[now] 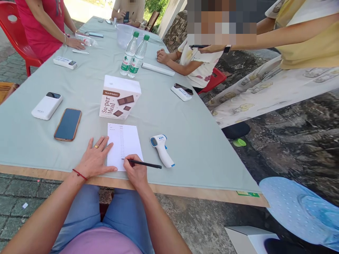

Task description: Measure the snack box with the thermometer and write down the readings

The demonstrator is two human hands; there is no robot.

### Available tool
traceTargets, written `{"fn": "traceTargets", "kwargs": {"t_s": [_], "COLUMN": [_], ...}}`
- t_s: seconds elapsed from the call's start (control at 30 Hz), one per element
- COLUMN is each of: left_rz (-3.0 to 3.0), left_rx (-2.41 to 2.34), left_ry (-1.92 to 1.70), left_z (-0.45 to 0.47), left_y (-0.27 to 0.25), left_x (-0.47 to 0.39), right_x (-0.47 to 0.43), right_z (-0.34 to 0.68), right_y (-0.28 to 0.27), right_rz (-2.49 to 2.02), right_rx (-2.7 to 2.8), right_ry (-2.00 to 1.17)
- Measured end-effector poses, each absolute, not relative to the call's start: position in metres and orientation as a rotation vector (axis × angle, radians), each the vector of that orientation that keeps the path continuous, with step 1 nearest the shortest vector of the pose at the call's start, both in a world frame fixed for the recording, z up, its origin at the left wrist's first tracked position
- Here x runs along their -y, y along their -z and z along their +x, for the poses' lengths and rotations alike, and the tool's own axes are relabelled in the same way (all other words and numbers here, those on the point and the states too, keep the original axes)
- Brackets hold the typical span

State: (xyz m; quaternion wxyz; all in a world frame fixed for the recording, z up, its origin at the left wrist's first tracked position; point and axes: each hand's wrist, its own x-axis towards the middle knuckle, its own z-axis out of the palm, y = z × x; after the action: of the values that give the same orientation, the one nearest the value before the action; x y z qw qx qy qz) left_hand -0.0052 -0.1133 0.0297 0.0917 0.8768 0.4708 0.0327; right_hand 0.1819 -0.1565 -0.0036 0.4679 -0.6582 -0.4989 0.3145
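A sheet of white paper (132, 141) with a narrow column of small handwriting lies at the near edge of the table. My right hand (137, 173) grips a black pen (148, 164), its tip touching the paper low in the written column. Spread flat, my left hand (96, 158) rests on the table, with its fingertips and thumb over the paper's left edge. Right of the paper is a white and blue infrared thermometer (162, 150). Behind the paper stands a white box (120, 97) labelled Su-per Meal. A smartphone (68, 124) lies left of it, beyond my left hand.
White power banks (47, 106) lie about the grey-covered table (196, 155). Two water bottles (131, 56) stand behind the box, near a clear plastic basin (123, 35). Other people are around the table; one at right holds a phone (198, 46). A blue hat (299, 208) is at lower right.
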Motion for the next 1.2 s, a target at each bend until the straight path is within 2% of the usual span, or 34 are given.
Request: {"fn": "traceTargets", "kwargs": {"t_s": [1.2], "left_rz": [2.607], "left_rx": [-1.377], "left_ry": [-0.154], "left_z": [-0.0073], "left_y": [-0.0269], "left_x": [0.1133], "right_x": [0.1562], "right_z": [0.1823], "right_y": [0.0042], "right_rz": [-1.581], "right_rx": [1.155], "right_ry": [-0.757]}}
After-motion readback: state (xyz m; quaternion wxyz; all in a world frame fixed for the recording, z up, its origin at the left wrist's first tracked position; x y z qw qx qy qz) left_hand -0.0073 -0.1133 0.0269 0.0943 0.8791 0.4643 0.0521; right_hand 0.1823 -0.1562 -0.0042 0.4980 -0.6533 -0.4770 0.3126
